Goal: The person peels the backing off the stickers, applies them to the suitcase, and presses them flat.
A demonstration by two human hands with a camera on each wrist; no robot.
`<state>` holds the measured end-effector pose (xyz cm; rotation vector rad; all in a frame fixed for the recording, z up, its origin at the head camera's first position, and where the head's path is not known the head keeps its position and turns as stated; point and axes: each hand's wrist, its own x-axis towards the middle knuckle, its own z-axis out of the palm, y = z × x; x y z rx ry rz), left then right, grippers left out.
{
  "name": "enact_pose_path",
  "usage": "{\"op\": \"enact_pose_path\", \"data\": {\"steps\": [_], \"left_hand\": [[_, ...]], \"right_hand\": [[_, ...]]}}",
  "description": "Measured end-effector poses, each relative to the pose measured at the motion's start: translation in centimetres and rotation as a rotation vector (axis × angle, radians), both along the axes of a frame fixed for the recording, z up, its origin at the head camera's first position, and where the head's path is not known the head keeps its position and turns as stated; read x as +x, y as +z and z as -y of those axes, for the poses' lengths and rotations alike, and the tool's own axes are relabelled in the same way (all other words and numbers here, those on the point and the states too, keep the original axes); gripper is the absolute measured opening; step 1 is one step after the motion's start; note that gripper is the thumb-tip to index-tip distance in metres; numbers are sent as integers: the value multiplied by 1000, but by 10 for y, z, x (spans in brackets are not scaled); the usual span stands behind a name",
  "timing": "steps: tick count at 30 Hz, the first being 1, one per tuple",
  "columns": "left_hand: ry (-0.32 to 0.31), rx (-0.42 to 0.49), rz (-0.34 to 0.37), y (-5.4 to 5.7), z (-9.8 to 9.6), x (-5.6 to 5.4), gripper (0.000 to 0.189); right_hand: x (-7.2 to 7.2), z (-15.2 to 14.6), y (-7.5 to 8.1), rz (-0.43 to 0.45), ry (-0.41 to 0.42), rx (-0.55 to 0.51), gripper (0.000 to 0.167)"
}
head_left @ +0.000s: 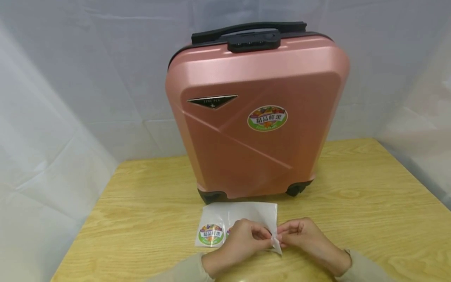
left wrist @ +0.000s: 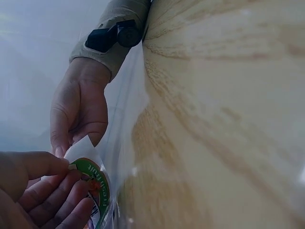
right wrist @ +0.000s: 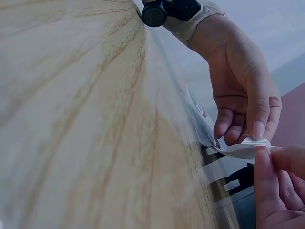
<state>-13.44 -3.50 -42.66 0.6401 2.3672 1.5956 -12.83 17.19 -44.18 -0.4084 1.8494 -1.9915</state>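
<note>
A white sticker sheet (head_left: 246,209) lies on the table before the suitcase, its near right corner bent up. One round fruit sticker (head_left: 211,235) shows on its left part; a second is mostly behind my left hand (head_left: 243,241). With thumb and finger, that hand pinches the sheet by the edge of a green-bordered sticker (left wrist: 97,179). My right hand (head_left: 308,237) pinches the raised right edge of the sheet, fingertips close against the left ones. In the right wrist view, the left thumb (right wrist: 257,109) presses on a bent white part of the sheet.
A pink hard-shell suitcase (head_left: 246,156) stands upright behind the sheet, with a black top handle (head_left: 250,27) and dark corner wheels (head_left: 297,188). An oval fruit sticker (head_left: 267,118) is on its front, right of a triangular badge (head_left: 213,102). White cloth (head_left: 88,98) surrounds the wooden table (head_left: 141,203).
</note>
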Motion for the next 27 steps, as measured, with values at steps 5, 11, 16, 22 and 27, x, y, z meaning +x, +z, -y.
{"op": "enact_pose_path", "data": {"steps": [5, 11, 16, 22, 27], "left_hand": [[14, 2, 14, 1, 2, 0, 4], [18, 52, 38, 1, 5, -1, 5], [20, 69, 49, 3, 9, -2, 6], [35, 70, 45, 3, 13, -5, 6], [60, 71, 27, 3, 17, -7, 8]], "right_hand": [[0, -1, 0, -1, -11, -14, 33], [-3, -2, -2, 8, -18, -42, 31], [-5, -3, -3, 29, -27, -64, 24], [-5, -4, -4, 30, -55, -69, 23], [-5, -5, -4, 31, -88, -60, 19]]}}
